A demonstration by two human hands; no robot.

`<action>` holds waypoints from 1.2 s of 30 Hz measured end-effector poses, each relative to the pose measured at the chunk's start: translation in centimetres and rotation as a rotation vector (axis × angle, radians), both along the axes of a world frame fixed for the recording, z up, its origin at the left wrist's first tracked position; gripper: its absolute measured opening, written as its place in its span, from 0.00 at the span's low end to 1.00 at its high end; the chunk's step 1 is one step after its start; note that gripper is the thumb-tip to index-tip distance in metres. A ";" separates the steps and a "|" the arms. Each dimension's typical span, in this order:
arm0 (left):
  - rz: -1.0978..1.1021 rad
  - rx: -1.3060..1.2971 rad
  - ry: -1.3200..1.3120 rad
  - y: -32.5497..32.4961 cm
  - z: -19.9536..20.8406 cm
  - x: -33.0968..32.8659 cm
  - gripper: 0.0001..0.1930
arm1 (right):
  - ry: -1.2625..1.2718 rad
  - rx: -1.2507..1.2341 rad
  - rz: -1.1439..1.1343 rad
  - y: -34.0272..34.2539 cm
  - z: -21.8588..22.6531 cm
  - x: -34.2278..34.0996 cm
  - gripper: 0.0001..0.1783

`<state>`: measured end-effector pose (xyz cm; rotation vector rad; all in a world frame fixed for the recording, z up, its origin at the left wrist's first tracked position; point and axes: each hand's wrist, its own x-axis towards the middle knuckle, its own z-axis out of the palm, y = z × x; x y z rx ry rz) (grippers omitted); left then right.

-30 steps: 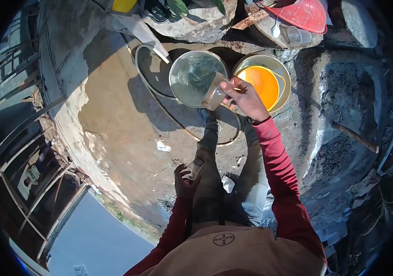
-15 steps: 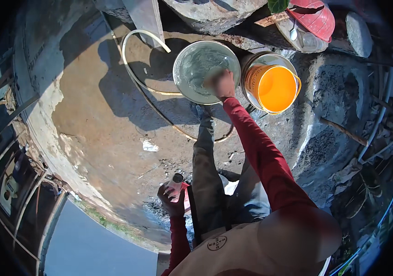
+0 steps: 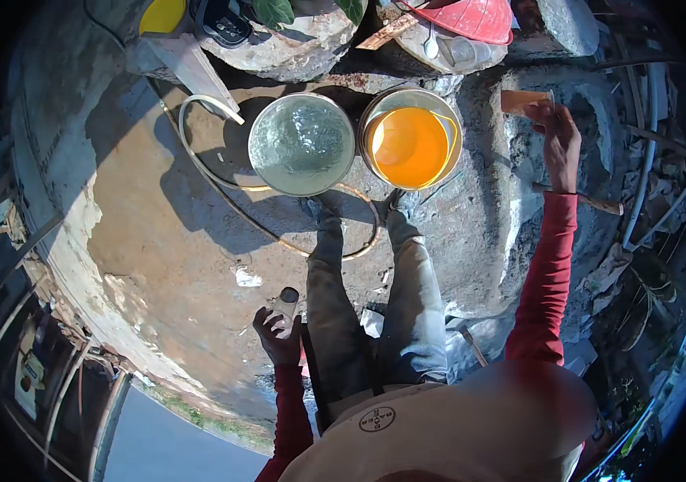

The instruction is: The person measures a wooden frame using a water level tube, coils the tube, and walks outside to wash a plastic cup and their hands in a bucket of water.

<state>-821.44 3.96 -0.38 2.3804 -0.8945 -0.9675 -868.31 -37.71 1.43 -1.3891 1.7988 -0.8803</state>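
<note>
My right hand (image 3: 560, 136) is raised at the far right, over the rough ground beside the buckets. Its fingers grip a brownish cup-shaped thing (image 3: 523, 101) lying sideways, whose exact kind I cannot make out. Low and left of my legs, my left hand (image 3: 279, 333) curls around a small see-through cup (image 3: 286, 303) with a dark round top or content. A round bucket of water (image 3: 263, 177) stands in front of my feet, its surface rippled. Right of it, an orange bucket (image 3: 411, 149) sits tilted inside a wider pale bucket (image 3: 455, 161).
A hose (image 3: 222, 186) loops over the wet ground by my feet. Behind the buckets, large stones (image 3: 295, 52) carry a black sandal (image 3: 222, 24), a red bowl-like thing (image 3: 471, 18), a white spoon (image 3: 431, 44) and a clear cup (image 3: 463, 51). A stick (image 3: 592, 201) lies at right.
My right hand has left the water bucket and swung out to the far right with the cup-shaped thing. My left hand has shifted slightly left, still holding its cup. The view has shifted right.
</note>
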 end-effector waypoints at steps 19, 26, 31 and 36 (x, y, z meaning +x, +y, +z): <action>-0.169 0.006 0.014 -6.7 1.0 -16.9 0.36 | 0.510 0.059 -0.493 -0.2 -0.4 -51.3 0.14; -0.252 0.035 0.020 -8.3 1.6 -19.6 0.37 | -0.153 -0.103 -0.854 1.8 -0.3 -58.3 0.14; -0.280 0.030 0.056 -8.1 1.4 -19.3 0.35 | -0.763 -0.414 -0.949 4.5 1.8 -61.2 0.03; -0.290 0.008 0.074 -7.3 1.2 -17.8 0.40 | -0.987 -0.454 -0.760 6.4 2.8 -60.5 0.02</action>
